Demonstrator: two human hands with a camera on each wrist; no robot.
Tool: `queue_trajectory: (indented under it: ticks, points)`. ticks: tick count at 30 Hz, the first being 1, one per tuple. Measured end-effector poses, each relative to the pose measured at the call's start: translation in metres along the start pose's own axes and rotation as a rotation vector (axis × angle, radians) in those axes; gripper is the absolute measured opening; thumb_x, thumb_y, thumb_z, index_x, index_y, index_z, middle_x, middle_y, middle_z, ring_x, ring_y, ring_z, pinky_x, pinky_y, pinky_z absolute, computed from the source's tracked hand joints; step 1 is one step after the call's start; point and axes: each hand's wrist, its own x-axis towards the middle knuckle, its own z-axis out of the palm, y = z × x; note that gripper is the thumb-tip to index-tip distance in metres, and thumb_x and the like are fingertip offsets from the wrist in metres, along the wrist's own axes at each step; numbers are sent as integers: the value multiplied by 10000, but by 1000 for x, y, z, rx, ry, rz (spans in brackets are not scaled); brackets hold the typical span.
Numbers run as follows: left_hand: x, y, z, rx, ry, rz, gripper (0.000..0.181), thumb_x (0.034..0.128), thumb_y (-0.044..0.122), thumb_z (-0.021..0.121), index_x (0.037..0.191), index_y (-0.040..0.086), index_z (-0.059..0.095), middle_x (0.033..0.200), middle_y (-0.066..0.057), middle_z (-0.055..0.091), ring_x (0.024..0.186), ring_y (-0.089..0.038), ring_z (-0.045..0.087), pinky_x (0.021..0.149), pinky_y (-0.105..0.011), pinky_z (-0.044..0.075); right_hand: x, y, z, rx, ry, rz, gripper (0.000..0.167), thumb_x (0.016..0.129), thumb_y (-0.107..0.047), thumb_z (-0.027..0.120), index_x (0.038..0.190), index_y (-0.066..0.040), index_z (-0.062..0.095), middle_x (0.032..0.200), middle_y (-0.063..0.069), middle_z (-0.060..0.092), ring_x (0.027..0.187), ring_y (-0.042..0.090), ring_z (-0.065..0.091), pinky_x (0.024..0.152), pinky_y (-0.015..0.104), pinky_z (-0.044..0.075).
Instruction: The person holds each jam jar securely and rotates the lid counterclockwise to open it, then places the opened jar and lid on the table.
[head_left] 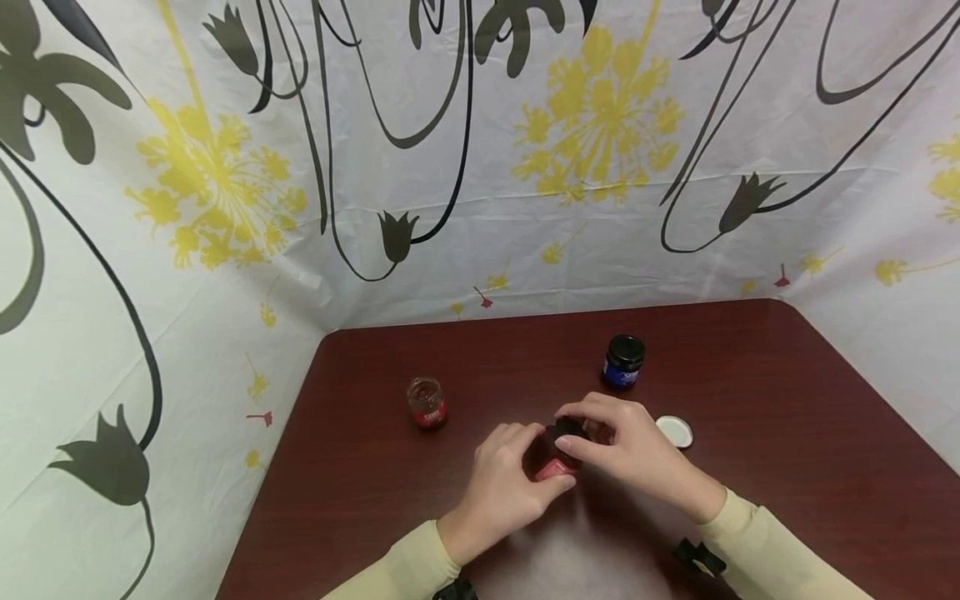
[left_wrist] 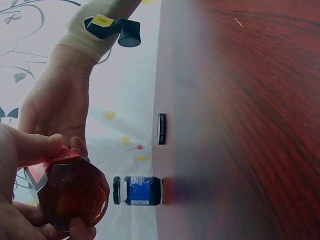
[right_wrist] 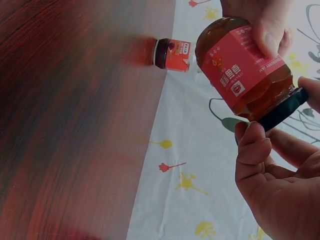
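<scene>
Between my hands, lifted off the table, is a glass jar of strawberry jam (right_wrist: 237, 67) with a red label and amber-brown contents. Its dark lid (right_wrist: 284, 109) is on the mouth. My left hand (head_left: 506, 483) grips the jar round its body. My right hand (head_left: 633, 442) pinches the rim of the lid between thumb and fingers. In the right wrist view the jar is tilted, lid end toward the right hand. The left wrist view shows the jar's rounded glass base (left_wrist: 75, 200). Part of the jar is hidden by fingers in the head view.
A small red-labelled jar (head_left: 427, 404) without a lid stands on the left of the dark red table (head_left: 360, 517). At the back right is a blue-labelled jar (head_left: 622, 362) with a black lid. A loose lid (head_left: 675, 432) lies pale side up beside my right hand. Patterned cloth (head_left: 480, 183) surrounds the table.
</scene>
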Motion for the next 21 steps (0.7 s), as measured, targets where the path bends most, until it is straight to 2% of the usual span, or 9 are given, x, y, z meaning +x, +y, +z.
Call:
queue_trajectory:
  ticks: [10, 21]
  points:
    - [-2, 0, -2, -24, -22, -1, 533, 752, 456, 867, 1139, 133, 696, 985, 64, 664, 923, -75, 581, 762, -252, 505, -1, 1, 0, -11, -32, -14, 257, 920, -372, 748, 1165, -342, 677, 921, -156, 624, 694, 53, 545, 576, 244, 462]
    - [-3, 1, -3, -44, -78, -65, 558, 757, 472, 863, 1170, 134, 699, 1038, 52, 679, 962, -80, 602, 805, -286, 519, -1, -1, 1, 2, -34, -49, 269, 910, -346, 765, 1166, -344, 682, 904, -144, 608, 664, 58, 533, 560, 245, 461]
